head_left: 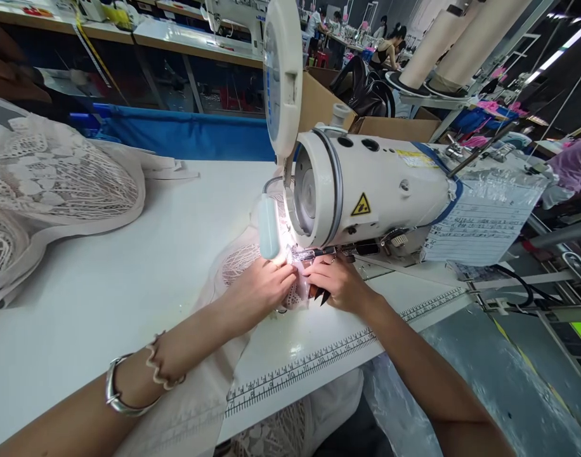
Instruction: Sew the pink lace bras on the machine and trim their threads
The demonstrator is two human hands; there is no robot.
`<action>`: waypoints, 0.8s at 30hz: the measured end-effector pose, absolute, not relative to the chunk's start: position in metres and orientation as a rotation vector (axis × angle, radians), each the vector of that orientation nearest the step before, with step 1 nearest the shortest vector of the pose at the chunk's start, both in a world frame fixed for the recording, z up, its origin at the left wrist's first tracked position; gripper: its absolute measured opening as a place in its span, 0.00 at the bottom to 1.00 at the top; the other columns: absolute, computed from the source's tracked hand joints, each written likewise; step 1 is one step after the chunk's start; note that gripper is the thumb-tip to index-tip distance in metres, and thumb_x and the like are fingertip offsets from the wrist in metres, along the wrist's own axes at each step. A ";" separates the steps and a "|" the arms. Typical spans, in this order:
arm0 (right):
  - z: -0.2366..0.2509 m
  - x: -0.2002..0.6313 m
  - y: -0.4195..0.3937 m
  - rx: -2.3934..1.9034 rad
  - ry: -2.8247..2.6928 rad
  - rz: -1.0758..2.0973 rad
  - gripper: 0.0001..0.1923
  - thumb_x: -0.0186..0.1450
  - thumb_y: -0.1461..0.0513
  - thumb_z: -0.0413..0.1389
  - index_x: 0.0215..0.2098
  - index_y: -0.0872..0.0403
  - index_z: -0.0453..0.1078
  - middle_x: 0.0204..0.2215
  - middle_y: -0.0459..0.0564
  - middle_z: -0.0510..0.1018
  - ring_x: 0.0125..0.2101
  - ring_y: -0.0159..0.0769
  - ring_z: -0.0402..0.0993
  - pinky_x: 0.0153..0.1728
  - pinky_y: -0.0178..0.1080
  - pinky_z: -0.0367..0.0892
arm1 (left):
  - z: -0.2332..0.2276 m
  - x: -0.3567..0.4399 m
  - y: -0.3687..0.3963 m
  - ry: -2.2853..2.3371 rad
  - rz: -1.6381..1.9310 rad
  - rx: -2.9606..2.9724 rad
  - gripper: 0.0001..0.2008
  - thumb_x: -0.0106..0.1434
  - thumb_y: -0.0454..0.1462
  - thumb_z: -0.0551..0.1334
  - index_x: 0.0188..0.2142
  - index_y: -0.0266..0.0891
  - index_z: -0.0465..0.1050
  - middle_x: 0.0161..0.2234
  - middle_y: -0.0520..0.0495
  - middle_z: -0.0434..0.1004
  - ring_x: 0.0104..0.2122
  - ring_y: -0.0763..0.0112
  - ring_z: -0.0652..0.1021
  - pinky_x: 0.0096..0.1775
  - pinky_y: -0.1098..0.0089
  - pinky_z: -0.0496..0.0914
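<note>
A pale pink lace piece (240, 263) lies under the head of a white sewing machine (380, 184), lit by a small lamp (269, 226). My left hand (264, 285) is closed on the lace just left of the needle area, fingertips pressed together. Opposite it, my right hand (338, 279) has its fingers bent at the lace's right edge, beside the metal presser parts. Dark pointed tips and an orange-brown part stick out below that palm; they look like thread snips (323, 296). The needle itself is lost in glare. Sheer fabric trails toward my lap under my left forearm.
Stacked lace pieces (66, 184) lie on the left of the white table (176, 254). A printed ruler (319, 358) runs along its front edge. The machine's round cover (283, 76) stands swung open. A handwritten sheet (481, 219) hangs at right. People work at machines behind.
</note>
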State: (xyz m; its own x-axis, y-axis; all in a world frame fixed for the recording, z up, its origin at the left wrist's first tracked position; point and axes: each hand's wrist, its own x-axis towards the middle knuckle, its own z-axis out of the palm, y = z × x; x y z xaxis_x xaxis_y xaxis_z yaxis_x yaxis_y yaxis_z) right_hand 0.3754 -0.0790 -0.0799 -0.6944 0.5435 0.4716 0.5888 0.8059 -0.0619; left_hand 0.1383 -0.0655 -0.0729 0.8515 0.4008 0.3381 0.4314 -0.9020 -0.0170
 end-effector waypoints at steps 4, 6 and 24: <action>-0.082 0.378 -0.080 -0.905 -2.541 -0.099 0.11 0.69 0.69 0.52 0.38 0.51 0.76 0.34 0.50 0.81 0.40 0.42 0.73 0.40 0.44 0.68 | -0.072 0.137 -0.064 -0.739 -0.502 -2.924 0.15 0.70 0.25 0.50 0.31 0.35 0.71 0.29 0.45 0.72 0.29 0.64 0.69 0.34 0.63 0.64; -0.083 0.378 -0.080 -0.918 -2.533 -0.092 0.13 0.69 0.70 0.52 0.40 0.51 0.77 0.35 0.50 0.81 0.41 0.43 0.73 0.40 0.44 0.69 | -0.071 0.137 -0.064 -0.775 -0.532 -2.946 0.12 0.72 0.29 0.51 0.35 0.35 0.72 0.31 0.44 0.73 0.31 0.63 0.71 0.35 0.63 0.64; -0.084 0.380 -0.080 -0.895 -2.540 -0.092 0.09 0.69 0.66 0.55 0.33 0.50 0.76 0.29 0.49 0.76 0.37 0.41 0.71 0.37 0.40 0.64 | -0.084 0.140 -0.071 -0.685 -0.630 -3.081 0.19 0.69 0.27 0.51 0.56 0.35 0.71 0.47 0.35 0.77 0.45 0.55 0.76 0.46 0.52 0.71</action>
State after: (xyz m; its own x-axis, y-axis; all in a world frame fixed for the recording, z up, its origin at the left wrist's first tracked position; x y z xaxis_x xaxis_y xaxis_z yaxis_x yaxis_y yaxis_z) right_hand 0.3801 -0.0799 -0.0838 -0.6923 0.5803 0.4288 0.6099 0.7882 -0.0820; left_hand 0.1399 -0.0713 -0.0844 0.8330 0.4220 0.3577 0.3920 -0.9065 0.1567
